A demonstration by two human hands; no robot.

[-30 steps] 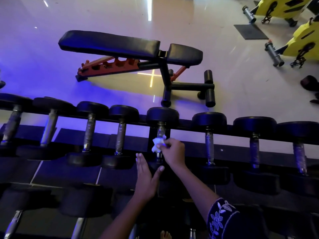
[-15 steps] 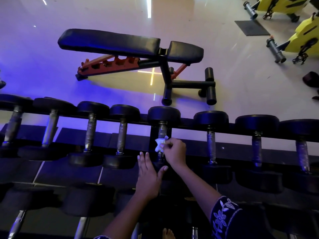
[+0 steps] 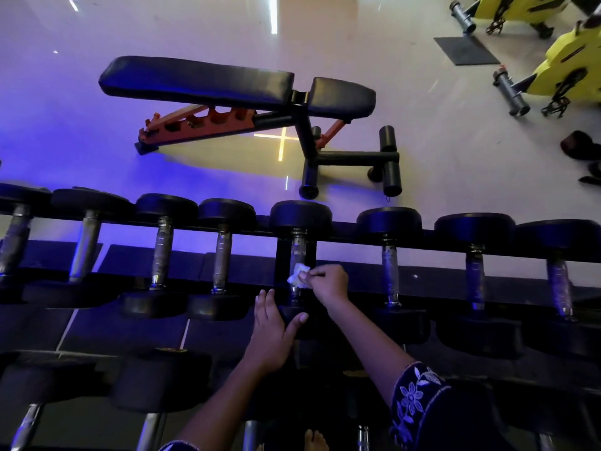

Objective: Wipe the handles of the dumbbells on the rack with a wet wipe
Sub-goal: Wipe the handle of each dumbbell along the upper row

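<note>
A row of black dumbbells with metal handles lies across the top tier of the rack [image 3: 354, 236]. My right hand [image 3: 328, 283] pinches a crumpled white wet wipe [image 3: 298, 277] against the lower part of the middle dumbbell's handle [image 3: 298, 249]. My left hand [image 3: 272, 333] rests flat, fingers straight, on that dumbbell's near black head [image 3: 300, 323]. Neighbouring handles [image 3: 222, 258] [image 3: 390, 271] stand untouched on either side.
A lower tier holds larger dumbbells [image 3: 162, 379] in deep shadow. Beyond the rack stands an adjustable black bench with an orange frame [image 3: 234, 89] on the glossy floor. Yellow exercise bikes [image 3: 572, 56] and a dark mat [image 3: 466, 50] sit far right.
My right hand has slid the wipe slightly down and along the handle. My left hand has stayed on the near head; the view shifted a little.
</note>
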